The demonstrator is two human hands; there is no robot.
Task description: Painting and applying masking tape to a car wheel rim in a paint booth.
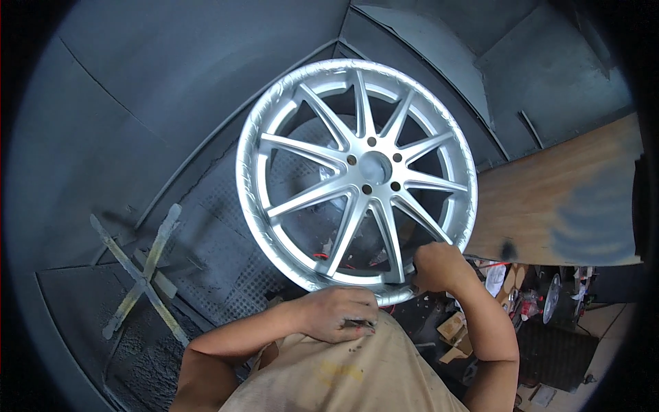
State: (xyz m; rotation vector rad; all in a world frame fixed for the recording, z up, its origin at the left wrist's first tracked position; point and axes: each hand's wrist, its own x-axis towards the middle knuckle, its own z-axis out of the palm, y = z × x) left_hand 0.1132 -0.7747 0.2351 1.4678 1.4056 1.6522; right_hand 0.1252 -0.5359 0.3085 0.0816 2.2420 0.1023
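Note:
A large silver alloy wheel [373,130] with slim spokes, a round centre bore and several bolt holes is in front of me, its face turned up toward me. Its outer lip carries rough, shiny marks. My left hand [340,314] is at the near edge of the lip, close to my shirt. Its fingers are curled in, and whatever they hold is hidden. At the near right of the lip, by the end of a spoke, my right hand [443,266] is closed in a fist. Something dark shows beside its fingers, too unclear to name.
A cross-shaped stand [142,278] with taped arms is at the left. Grey panels [137,75] enclose the far side. A wooden board [549,199] with grey overspray reaches in from the right. Below it lie a cardboard box [454,336], a second wheel [551,299] and assorted clutter.

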